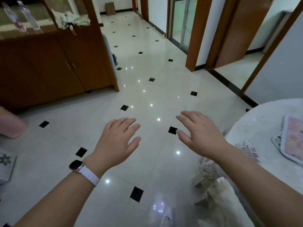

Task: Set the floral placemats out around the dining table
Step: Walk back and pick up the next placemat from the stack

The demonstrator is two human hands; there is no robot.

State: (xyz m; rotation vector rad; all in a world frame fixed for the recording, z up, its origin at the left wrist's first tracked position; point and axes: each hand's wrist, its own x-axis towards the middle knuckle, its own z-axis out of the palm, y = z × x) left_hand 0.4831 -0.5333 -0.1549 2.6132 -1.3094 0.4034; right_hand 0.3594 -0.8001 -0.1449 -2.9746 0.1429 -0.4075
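A round dining table (pixel 255 128) with a white lace cloth fills the right edge of the head view. On it lie stacked floral placemats (pixel 293 140), pink with a white border, cut off by the frame's right side. My left hand (pixel 117 143), a white-strapped watch on its wrist, hovers palm down over the floor with fingers apart and nothing in it. My right hand (pixel 199 133) is likewise spread and empty, just left of the table's rim and apart from the placemats.
A wooden cabinet (pixel 54 66) stands at the back left with a folded umbrella (pixel 70 20) on its shelf. A pink seat (pixel 9 125) shows at the left edge. Glossy tiled floor (pixel 147 95) runs ahead into a hallway with wooden door frames (pixel 195 38).
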